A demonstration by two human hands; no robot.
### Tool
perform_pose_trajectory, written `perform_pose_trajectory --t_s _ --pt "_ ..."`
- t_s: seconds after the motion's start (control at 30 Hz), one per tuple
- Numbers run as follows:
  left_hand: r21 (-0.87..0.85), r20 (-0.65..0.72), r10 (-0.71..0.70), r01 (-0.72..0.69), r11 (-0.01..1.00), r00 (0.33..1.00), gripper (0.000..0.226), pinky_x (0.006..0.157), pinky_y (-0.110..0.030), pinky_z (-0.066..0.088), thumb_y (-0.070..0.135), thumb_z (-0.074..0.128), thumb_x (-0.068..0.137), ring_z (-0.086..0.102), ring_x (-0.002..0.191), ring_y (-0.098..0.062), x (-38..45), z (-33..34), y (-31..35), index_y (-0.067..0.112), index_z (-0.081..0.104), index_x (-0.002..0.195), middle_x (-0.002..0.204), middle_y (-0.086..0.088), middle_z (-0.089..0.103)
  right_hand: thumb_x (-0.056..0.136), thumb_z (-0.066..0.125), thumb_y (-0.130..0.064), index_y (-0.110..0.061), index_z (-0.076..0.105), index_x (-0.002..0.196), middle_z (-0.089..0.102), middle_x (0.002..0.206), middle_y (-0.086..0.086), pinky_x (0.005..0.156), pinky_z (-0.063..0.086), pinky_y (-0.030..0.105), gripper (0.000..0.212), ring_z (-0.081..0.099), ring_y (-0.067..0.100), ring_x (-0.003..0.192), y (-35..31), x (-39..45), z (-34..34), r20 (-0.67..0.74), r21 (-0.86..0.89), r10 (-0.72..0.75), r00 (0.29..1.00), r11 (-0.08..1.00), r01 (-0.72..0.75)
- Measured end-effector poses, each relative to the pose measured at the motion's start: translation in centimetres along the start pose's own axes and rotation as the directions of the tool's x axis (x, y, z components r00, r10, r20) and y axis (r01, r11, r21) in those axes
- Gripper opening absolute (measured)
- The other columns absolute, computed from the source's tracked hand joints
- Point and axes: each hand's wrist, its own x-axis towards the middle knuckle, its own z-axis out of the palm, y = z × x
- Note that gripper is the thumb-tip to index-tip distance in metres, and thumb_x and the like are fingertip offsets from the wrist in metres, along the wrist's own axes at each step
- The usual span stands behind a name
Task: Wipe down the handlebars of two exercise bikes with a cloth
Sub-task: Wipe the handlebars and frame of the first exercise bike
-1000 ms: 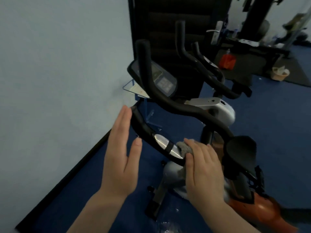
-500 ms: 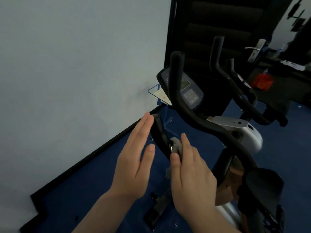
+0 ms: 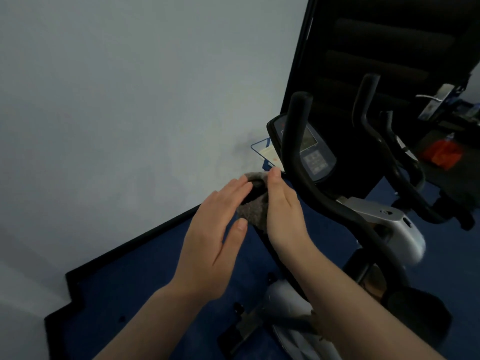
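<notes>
A grey cloth [image 3: 253, 209] is wrapped around the far tip of the near bike's left handlebar grip, and my right hand [image 3: 284, 211] is closed on it there. My left hand [image 3: 217, 229] is held flat with fingers straight, against the left side of the same grip end. The right black handlebar [image 3: 309, 183] of this bike curves up beside my right hand, with the console [image 3: 310, 149] behind it. A second bike's black handlebars [image 3: 384, 157] stand further right. The wrapped grip itself is mostly hidden.
A pale wall [image 3: 130, 113] runs close on the left with a black skirting at the blue floor [image 3: 145, 281]. A dark door panel [image 3: 389, 48] stands behind the bikes. The near bike's black saddle [image 3: 418, 315] is at the lower right. An orange object [image 3: 441, 154] lies far right.
My right hand has slid the cloth along the left grip from its silver sensor section out to the far tip. My left hand has followed alongside. The camera has turned left.
</notes>
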Motion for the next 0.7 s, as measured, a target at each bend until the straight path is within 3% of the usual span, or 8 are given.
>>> perform_pose_trajectory --t_s 0.1,0.17,0.27,0.37,0.47,0.57,0.7 --pt "0.026 0.000 -0.001 0.001 1.000 1.000 0.047 0.113 -0.048 0.030 0.028 0.035 0.098 0.027 0.142 -0.007 -0.3 0.1 0.3 0.027 0.034 0.145 0.152 0.015 0.034 0.100 0.032 -0.044 -0.025 0.064 0.107 0.069 0.102 -0.007 0.091 0.051 0.044 0.038 0.064 0.011 0.099 -0.2 0.3 -0.5 0.034 0.067 -0.206 0.978 0.977 0.203" --pt "0.045 -0.002 -0.007 0.007 0.999 1.000 0.049 0.114 -0.047 0.029 0.027 0.034 0.098 0.026 0.143 -0.008 -0.4 0.3 0.6 0.025 0.032 0.146 0.153 0.013 0.033 0.102 0.037 -0.030 -0.027 0.064 0.104 0.069 0.099 -0.012 0.087 0.052 0.030 0.027 0.063 0.005 0.096 -0.4 0.2 -1.0 0.058 0.004 -0.330 0.942 0.944 0.330" --pt "0.084 -0.022 -0.034 0.036 0.996 0.999 0.049 0.115 -0.045 0.029 0.030 0.032 0.099 0.026 0.143 -0.007 -0.9 0.6 1.1 0.021 0.032 0.147 0.153 0.011 0.032 0.100 0.044 -0.024 -0.027 0.065 0.111 0.065 0.111 -0.014 0.093 0.046 0.019 0.024 0.057 -0.001 0.108 -0.7 0.0 -2.1 0.123 -0.173 -0.466 0.876 0.860 0.481" --pt "0.131 -0.037 -0.055 0.059 0.990 0.998 0.049 0.115 -0.040 0.027 0.033 0.030 0.099 0.026 0.142 -0.005 -1.8 0.6 1.8 0.022 0.031 0.147 0.153 0.013 0.032 0.098 0.049 -0.021 -0.021 0.065 0.118 0.062 0.125 -0.007 0.099 0.044 0.025 0.026 0.054 0.006 0.118 -0.8 -0.5 -3.1 0.191 -0.367 -0.579 0.792 0.707 0.605" --pt "0.164 -0.058 -0.106 0.114 0.980 0.993 0.049 0.115 -0.033 0.023 0.036 0.029 0.098 0.024 0.142 0.000 -3.1 0.7 2.5 0.027 0.030 0.147 0.152 0.019 0.030 0.095 0.055 -0.022 -0.019 0.067 0.117 0.062 0.126 -0.001 0.087 0.048 0.030 0.025 0.061 0.022 0.105 -0.8 -1.4 -3.7 0.183 -0.542 -0.680 0.710 0.533 0.651" --pt "0.180 -0.092 -0.148 0.163 0.970 0.985 0.049 0.116 -0.030 0.023 0.038 0.030 0.098 0.024 0.141 0.002 -4.4 0.8 3.2 0.030 0.030 0.146 0.151 0.024 0.030 0.092 0.061 -0.019 -0.017 0.070 0.111 0.066 0.120 0.002 0.080 0.047 0.026 0.021 0.063 0.024 0.093 -0.4 -2.4 -4.1 0.140 -0.562 -0.768 0.625 0.458 0.689" --pt "0.192 -0.140 -0.176 0.201 0.961 0.974 0.048 0.115 -0.031 0.029 0.038 0.035 0.096 0.029 0.139 0.001 -6.0 0.3 3.5 0.033 0.034 0.144 0.149 0.024 0.034 0.091 0.060 -0.025 -0.020 0.065 0.119 0.065 0.117 0.003 0.074 0.054 0.032 0.029 0.062 0.023 0.096 1.1 -4.5 -4.5 0.199 -0.566 -0.772 0.604 0.412 0.714"
